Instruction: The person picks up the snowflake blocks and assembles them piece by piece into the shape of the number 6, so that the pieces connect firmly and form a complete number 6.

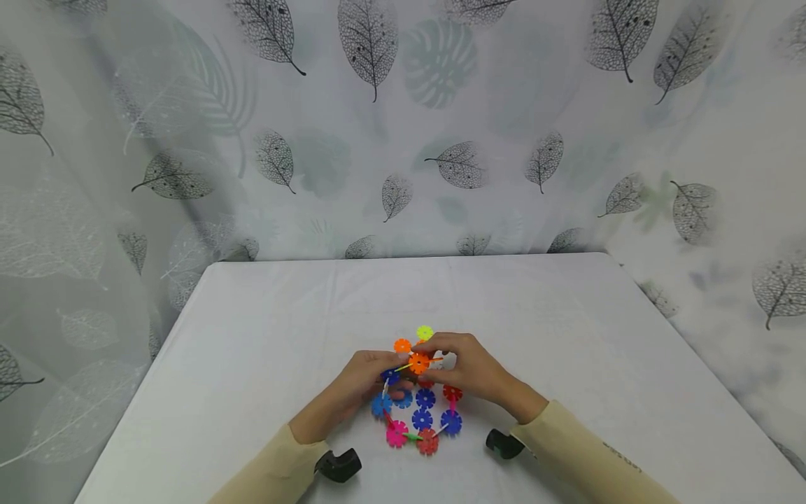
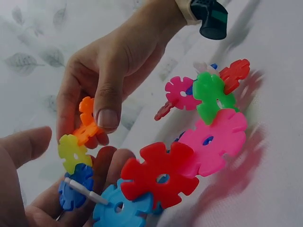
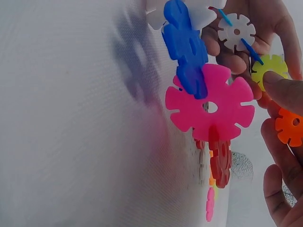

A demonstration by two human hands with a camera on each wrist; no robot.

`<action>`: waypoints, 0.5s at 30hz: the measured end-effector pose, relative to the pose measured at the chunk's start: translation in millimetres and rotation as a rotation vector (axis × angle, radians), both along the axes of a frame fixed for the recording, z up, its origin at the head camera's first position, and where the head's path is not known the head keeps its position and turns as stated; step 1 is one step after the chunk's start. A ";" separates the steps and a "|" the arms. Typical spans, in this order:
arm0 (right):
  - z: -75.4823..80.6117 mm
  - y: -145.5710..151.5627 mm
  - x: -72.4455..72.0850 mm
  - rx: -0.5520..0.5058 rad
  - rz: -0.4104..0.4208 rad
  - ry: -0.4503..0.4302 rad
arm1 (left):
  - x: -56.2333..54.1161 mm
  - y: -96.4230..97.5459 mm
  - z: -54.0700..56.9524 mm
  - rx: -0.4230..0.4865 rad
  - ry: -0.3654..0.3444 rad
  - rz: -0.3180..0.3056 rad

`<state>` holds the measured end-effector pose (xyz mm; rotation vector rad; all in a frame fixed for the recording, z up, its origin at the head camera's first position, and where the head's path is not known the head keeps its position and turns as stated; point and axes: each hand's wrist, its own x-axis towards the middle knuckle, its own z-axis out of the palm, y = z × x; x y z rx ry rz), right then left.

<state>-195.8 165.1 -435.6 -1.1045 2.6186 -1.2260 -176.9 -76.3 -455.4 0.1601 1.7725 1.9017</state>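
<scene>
basically, r hand (image 1: 472,365) pinches orange disc (image 1: 415,366) btwn thumb & fingers; l hand (image 1: 362,378) approx half open, fingers curled round dk blue disc (image 1: 390,376).

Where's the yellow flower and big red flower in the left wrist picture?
Yellow flower (image 2: 69,150): left wrist view, face beside the hole.
Big red flower (image 2: 147,175): left wrist view, face beside the hole.

Curtained-off tabletop spot; whether home, lab or office can't be determined. White, fabric-textured surface (image 1: 535,315) is enclosed at back and both sides by pale hangings (image 1: 352,119) printed with grey skeleton leaves (image 1: 368,42) and faint green foliage (image 1: 441,61). View beyond is blocked by them.
</scene>
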 end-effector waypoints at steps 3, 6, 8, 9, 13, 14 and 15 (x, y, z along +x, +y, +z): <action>0.7 0.2 0.3 -0.009 0.000 0.007 | -1.1 3.9 1.4 -0.013 0.028 0.017; 0.9 1.1 0.7 -0.026 0.002 -0.012 | -1.5 6.7 2.5 0.008 0.033 0.036; 1.2 2.2 1.3 -0.038 -0.012 -0.047 | -1.8 7.7 2.4 0.023 0.028 0.052; 1.5 2.8 1.6 -0.040 -0.026 -0.068 | -1.8 8.0 2.2 0.026 0.027 0.059; 3.0 5.0 2.7 -0.026 -0.094 -0.152 | -1.8 8.1 1.3 0.026 0.025 0.073; 3.3 5.4 2.7 -0.016 -0.107 -0.164 | -1.8 8.2 1.2 0.023 0.026 0.073; 3.6 5.7 2.7 -0.006 -0.117 -0.177 | -1.9 8.4 1.3 0.019 0.026 0.073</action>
